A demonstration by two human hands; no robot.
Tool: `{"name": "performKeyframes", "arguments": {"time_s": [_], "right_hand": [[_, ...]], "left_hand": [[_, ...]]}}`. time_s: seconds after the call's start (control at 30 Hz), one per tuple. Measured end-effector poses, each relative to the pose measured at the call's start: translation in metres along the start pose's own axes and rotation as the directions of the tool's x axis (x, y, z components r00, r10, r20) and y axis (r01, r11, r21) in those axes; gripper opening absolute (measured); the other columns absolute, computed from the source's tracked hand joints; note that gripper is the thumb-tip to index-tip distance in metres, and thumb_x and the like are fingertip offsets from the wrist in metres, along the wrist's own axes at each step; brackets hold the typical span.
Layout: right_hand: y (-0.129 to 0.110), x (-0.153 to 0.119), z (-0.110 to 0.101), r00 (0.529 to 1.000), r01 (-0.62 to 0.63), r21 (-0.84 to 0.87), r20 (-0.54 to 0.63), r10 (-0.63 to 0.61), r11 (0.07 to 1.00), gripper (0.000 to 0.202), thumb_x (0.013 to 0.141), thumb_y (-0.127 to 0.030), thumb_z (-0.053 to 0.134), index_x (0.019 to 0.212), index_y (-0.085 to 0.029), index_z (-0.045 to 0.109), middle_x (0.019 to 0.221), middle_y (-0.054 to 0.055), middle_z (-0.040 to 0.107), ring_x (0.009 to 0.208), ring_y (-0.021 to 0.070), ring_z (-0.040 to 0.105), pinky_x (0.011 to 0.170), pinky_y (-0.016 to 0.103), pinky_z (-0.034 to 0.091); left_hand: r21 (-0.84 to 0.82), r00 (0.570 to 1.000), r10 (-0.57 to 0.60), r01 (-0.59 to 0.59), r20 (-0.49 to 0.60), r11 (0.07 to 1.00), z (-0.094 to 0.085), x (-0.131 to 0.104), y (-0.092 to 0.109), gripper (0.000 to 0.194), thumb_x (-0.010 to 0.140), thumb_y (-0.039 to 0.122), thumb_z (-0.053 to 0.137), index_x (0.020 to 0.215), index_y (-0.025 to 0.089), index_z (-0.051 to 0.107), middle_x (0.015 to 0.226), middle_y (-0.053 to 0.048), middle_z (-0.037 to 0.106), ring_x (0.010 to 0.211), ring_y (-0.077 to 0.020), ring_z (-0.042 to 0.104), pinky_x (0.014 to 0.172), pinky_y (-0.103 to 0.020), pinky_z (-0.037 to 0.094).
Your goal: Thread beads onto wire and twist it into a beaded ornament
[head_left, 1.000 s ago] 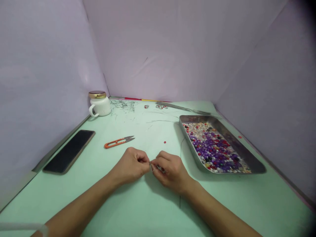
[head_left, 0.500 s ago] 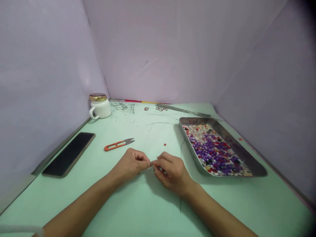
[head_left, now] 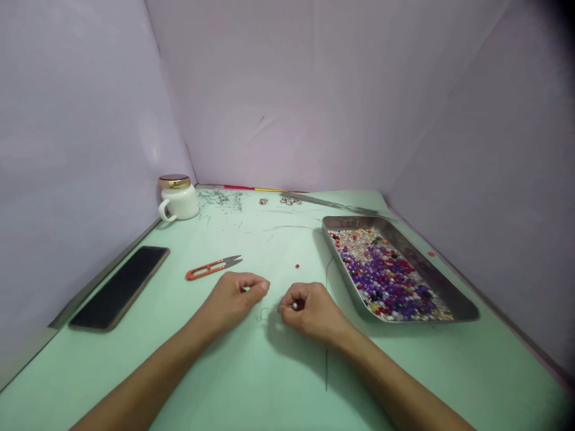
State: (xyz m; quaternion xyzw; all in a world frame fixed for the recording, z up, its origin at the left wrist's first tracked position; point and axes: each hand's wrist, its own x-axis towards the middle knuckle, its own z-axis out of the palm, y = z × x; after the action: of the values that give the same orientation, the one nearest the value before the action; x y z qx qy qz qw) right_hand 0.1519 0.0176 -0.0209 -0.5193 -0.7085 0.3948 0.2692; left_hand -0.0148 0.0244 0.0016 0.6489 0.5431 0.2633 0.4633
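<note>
My right hand [head_left: 312, 312] rests on the green table [head_left: 251, 371], pinching a thin wire with small beads [head_left: 294, 306] threaded on it; the wire's free end curls out to the left. A short gap away, my left hand [head_left: 233, 298] lies on the table with its fingers loosely curled and nothing seen in them. The orange thread snips [head_left: 212, 268] lie just beyond my left hand. A metal tray [head_left: 431, 272] with several purple, red and pale beads [head_left: 381, 275] stands to the right of my right hand.
A black phone [head_left: 120, 286] lies at the left edge. At the back left stands a white lidded mug [head_left: 178, 197]. Wire offcuts [head_left: 224, 200] and long wires [head_left: 336, 205] lie at the back. A loose red bead [head_left: 297, 266] lies mid-table. Lilac walls enclose three sides.
My hands have parted: the left let go of the wire and drew back left, while the right keeps the beaded wire and has lowered onto the table.
</note>
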Motion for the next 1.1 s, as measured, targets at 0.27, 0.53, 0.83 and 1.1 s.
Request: {"name": "performKeyframes", "arguments": {"time_s": [0.27, 0.53, 0.83, 1.1], "right_hand": [[-0.006, -0.012, -0.006, 0.978, -0.037, -0.116, 0.201, 0.060, 0.993, 0.009, 0.053, -0.015, 0.051, 0.052, -0.015, 0.060, 0.043, -0.003, 0.046, 0.041, 0.0070, 0.035, 0.035, 0.018, 0.024], [-0.018, -0.010, -0.019, 0.996, -0.060, 0.140, 0.079, 0.049, 0.988, 0.021, 0.056, -0.016, 0.062, 0.077, -0.014, 0.066, 0.059, 0.000, 0.054, 0.049, 0.0079, 0.042, 0.044, 0.020, 0.035], [-0.008, -0.005, -0.020, 0.999, -0.035, 0.497, 0.048, 0.012, 0.867, 0.039, 0.061, -0.028, 0.068, 0.097, -0.016, 0.060, 0.091, 0.008, 0.057, 0.063, 0.0098, 0.049, 0.045, 0.019, 0.041], [-0.008, -0.004, 0.001, 0.991, -0.085, 0.625, -0.025, 0.129, 0.776, 0.023, 0.060, -0.034, 0.068, 0.069, -0.014, 0.060, 0.052, -0.003, 0.053, 0.043, 0.0069, 0.046, 0.036, 0.017, 0.037]], "left_hand": [[0.143, 0.980, 0.011, -0.040, 0.199, 0.989, 0.012, -0.016, 0.004, 0.013, 0.065, 0.025, 0.055, 0.064, 0.015, 0.064, 0.050, 0.003, 0.048, 0.046, -0.0077, 0.033, 0.042, -0.020, 0.023], [0.012, 0.992, 0.018, -0.020, 0.122, 1.000, 0.010, -0.015, 0.008, 0.011, 0.066, 0.019, 0.050, 0.061, 0.013, 0.057, 0.049, 0.004, 0.041, 0.048, -0.0070, 0.032, 0.045, -0.020, 0.023], [-0.613, 0.968, -0.127, 0.237, 0.218, 0.754, 0.003, -0.007, 0.002, 0.012, 0.063, 0.020, 0.058, 0.060, 0.012, 0.050, 0.052, 0.005, 0.040, 0.037, -0.0005, 0.019, 0.039, -0.020, 0.008], [-0.635, 0.956, -0.178, 0.287, 0.231, 0.717, 0.016, -0.010, -0.001, 0.010, 0.062, 0.018, 0.058, 0.061, 0.010, 0.052, 0.052, 0.003, 0.048, 0.035, -0.0003, 0.024, 0.038, -0.019, 0.008]]}}
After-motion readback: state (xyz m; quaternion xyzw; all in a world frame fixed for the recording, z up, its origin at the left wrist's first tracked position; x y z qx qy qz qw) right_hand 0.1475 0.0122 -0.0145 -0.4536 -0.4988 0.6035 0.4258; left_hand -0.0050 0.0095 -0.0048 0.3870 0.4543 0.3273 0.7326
